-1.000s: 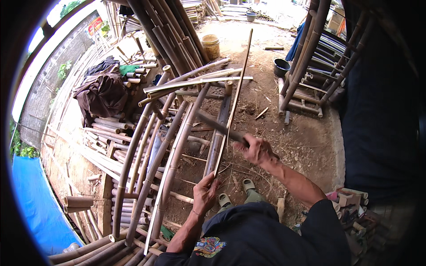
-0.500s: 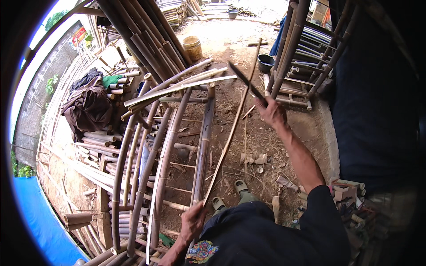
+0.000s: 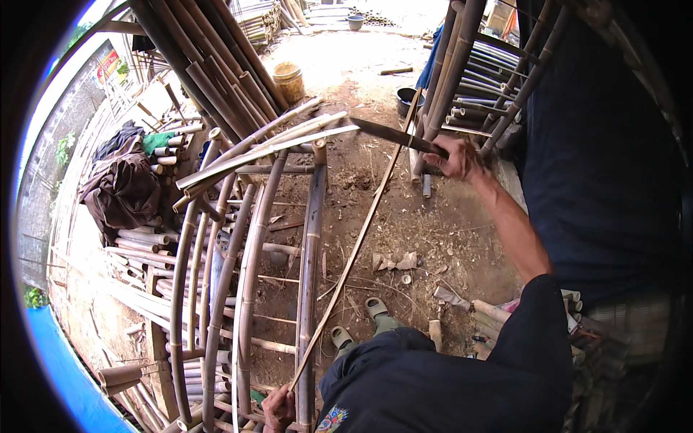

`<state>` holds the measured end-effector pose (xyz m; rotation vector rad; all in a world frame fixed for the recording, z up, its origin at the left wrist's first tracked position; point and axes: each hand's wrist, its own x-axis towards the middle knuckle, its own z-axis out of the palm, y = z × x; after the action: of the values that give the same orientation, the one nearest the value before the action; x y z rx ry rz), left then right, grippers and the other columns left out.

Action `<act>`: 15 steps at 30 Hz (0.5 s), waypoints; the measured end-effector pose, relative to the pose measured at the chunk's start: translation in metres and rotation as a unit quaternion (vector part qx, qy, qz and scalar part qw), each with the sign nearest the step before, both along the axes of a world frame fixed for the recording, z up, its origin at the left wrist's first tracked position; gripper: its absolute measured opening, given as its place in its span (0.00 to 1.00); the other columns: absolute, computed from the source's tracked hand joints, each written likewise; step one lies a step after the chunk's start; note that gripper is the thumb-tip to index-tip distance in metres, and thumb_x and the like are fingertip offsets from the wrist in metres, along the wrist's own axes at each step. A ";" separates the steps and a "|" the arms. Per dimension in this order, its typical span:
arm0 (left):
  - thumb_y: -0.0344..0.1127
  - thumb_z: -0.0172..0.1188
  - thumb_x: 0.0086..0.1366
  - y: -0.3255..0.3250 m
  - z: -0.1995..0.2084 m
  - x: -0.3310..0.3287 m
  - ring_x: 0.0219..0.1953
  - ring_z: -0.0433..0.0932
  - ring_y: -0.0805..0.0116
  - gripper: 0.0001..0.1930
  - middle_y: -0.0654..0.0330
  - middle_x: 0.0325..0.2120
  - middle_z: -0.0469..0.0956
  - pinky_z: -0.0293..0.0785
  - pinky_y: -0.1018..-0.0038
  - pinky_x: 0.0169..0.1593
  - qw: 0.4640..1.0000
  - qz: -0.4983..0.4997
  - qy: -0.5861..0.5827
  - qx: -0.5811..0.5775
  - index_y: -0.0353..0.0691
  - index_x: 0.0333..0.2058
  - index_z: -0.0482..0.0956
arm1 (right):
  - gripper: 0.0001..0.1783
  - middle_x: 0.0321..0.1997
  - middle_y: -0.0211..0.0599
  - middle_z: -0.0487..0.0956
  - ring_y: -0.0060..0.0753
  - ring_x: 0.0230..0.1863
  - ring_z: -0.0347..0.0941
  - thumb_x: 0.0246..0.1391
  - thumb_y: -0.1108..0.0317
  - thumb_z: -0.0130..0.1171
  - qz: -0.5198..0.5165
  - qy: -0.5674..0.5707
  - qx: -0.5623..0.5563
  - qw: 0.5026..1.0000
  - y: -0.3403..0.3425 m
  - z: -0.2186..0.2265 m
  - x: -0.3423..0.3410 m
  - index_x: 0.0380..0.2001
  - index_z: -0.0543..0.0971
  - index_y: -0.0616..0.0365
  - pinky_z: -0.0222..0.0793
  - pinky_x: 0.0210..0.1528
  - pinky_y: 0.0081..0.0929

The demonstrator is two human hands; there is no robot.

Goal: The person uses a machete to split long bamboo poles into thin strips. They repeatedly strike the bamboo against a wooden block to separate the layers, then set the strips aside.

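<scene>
One knife (image 3: 393,135), one strip (image 3: 354,249), two hands.

Hard daylight floods the far dirt yard (image 3: 361,50), bleaching it nearly white, while the near ground sits in softer shade. A black fisheye rim rings the frame and bends the bamboo poles (image 3: 245,238) toward its edges. The blade (image 3: 393,133) is slightly motion-blurred; the dark clothing at bottom loses detail.

Outdoor yard, daylight. Bare dirt ground (image 3: 433,224) strewn with chips and offcuts. Stacked bamboo poles (image 3: 144,252) at left (dark cloth (image 3: 123,187) draped over them). Yellow bucket (image 3: 290,81); dark tub (image 3: 408,101); blue tarpaulin (image 3: 68,375).
</scene>
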<state>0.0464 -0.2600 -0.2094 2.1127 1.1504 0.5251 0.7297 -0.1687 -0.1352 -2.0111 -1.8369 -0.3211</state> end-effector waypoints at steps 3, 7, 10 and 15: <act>0.28 0.55 0.62 -0.001 -0.013 -0.012 0.19 0.74 0.62 0.05 0.55 0.16 0.71 0.68 0.70 0.25 0.999 -0.002 -0.041 -0.036 0.34 0.31 0.78 | 0.43 0.13 0.35 0.71 0.33 0.16 0.72 0.51 0.23 0.42 -0.312 0.238 0.082 0.916 -0.001 0.025 0.043 0.25 0.78 0.58 0.69 0.22 0.34; 0.35 0.53 0.65 0.020 -0.017 -0.003 0.19 0.75 0.61 0.10 0.54 0.16 0.72 0.69 0.69 0.25 0.973 0.001 0.017 -0.230 0.37 0.33 0.80 | 0.38 0.13 0.28 0.69 0.22 0.13 0.68 0.54 0.29 0.50 -0.298 0.297 0.134 0.897 -0.013 0.040 0.035 0.22 0.76 0.59 0.62 0.15 0.25; 0.36 0.50 0.70 0.046 0.003 0.093 0.20 0.71 0.79 0.15 0.66 0.18 0.72 0.67 0.78 0.24 0.947 0.086 -0.133 -0.279 0.37 0.50 0.76 | 0.39 0.18 0.33 0.76 0.33 0.20 0.75 0.54 0.27 0.46 -0.180 0.267 0.059 0.945 -0.010 0.017 -0.076 0.25 0.77 0.58 0.69 0.25 0.35; 0.41 0.50 0.71 0.109 0.050 0.211 0.18 0.61 0.86 0.17 0.72 0.18 0.65 0.54 0.85 0.21 0.907 -0.015 -0.280 -0.315 0.31 0.44 0.76 | 0.34 0.10 0.24 0.61 0.15 0.07 0.55 0.62 0.34 0.34 0.075 0.124 0.076 0.987 -0.027 -0.038 -0.245 0.19 0.66 0.52 0.54 0.03 0.25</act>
<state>0.2574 -0.1508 -0.1589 1.2989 0.8016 0.5944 0.4848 -0.1953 -0.1733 -1.7152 -1.7388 -0.1551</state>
